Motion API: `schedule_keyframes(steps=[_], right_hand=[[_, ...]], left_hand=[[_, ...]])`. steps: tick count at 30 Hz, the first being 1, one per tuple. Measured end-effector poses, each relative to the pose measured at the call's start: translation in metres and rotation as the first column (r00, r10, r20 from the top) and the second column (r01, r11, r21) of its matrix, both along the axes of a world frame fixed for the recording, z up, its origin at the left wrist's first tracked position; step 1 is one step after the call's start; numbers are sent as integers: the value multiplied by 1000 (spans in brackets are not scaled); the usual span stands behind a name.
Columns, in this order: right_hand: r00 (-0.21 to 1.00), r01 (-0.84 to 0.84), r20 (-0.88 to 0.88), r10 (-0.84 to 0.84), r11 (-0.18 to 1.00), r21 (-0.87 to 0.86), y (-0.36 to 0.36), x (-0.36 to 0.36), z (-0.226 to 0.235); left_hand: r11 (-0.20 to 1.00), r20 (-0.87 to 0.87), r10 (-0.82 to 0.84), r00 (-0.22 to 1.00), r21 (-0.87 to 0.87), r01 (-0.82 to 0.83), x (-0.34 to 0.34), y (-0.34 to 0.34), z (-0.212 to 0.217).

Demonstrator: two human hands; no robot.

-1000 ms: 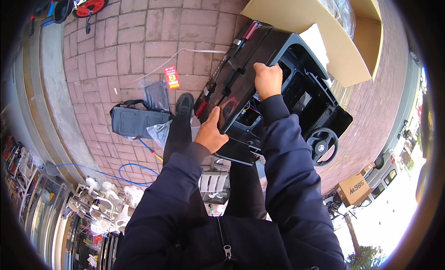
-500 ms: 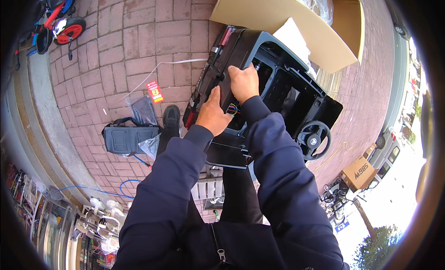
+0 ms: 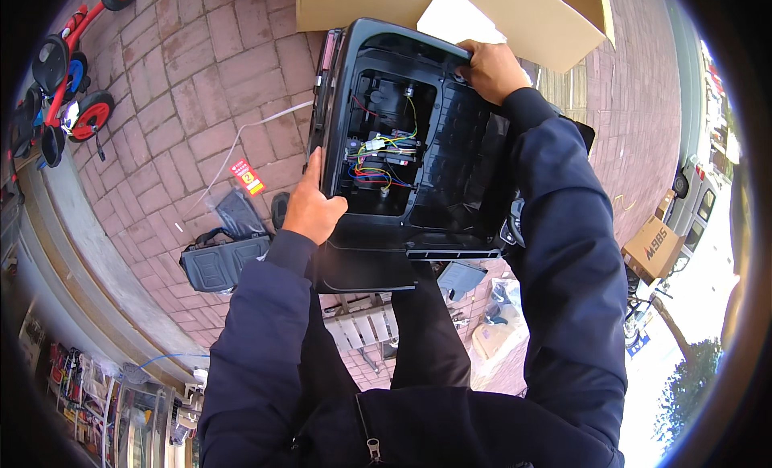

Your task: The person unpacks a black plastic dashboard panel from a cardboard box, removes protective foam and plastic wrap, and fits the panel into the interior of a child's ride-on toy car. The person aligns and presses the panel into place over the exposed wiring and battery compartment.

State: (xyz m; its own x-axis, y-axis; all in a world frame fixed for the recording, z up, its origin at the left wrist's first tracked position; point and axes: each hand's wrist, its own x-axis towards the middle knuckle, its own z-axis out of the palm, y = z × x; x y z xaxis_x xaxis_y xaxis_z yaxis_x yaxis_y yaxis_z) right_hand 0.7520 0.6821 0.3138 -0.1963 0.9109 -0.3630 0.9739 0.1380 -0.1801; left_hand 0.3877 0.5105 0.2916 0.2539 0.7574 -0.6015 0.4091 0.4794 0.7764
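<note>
Both hands grip the black ride-on car body (image 3: 418, 146): left hand (image 3: 312, 211) on the near-left edge, right hand (image 3: 490, 70) on the far rim, tilting the wiring bay (image 3: 386, 150) into view (colourful wires inside).

Open tan cardboard box (image 3: 515, 18) top; small brown box (image 3: 653, 247) right; red-yellow tag (image 3: 248, 177) on paving.

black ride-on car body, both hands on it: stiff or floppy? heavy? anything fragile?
The black car body probably handles stiff: a moulded shell, left hand and right hand gripping opposite edges. Likely light for its size, being hollow. The exposed coloured wires look snag-prone.
</note>
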Motion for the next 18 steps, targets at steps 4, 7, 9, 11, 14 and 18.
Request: schedule_keyframes(steps=[4, 7, 9, 11, 14, 18], right_hand=[[994, -106, 7, 106, 987, 118, 2, 7, -7], [993, -117, 3, 118, 987, 110, 4, 11, -8], [992, -124, -17, 126, 987, 102, 7, 13, -10], [993, -108, -39, 112, 991, 82, 10, 14, -11], [980, -200, 27, 199, 980, 12, 12, 13, -12], [999, -32, -9, 33, 997, 66, 3, 6, -12]], left_hand=[[1000, 58, 8, 998, 14, -9, -2, 0, 0], [1000, 24, -29, 999, 5, 29, -2, 1, 1], [999, 38, -8, 999, -34, 9, -3, 2, 1], [1000, 66, -9, 998, -19, 10, -3, 2, 2], [999, 96, 5, 995, -45, -1, -3, 3, 5], [1000, 81, -20, 997, -14, 21, -1, 6, 9]])
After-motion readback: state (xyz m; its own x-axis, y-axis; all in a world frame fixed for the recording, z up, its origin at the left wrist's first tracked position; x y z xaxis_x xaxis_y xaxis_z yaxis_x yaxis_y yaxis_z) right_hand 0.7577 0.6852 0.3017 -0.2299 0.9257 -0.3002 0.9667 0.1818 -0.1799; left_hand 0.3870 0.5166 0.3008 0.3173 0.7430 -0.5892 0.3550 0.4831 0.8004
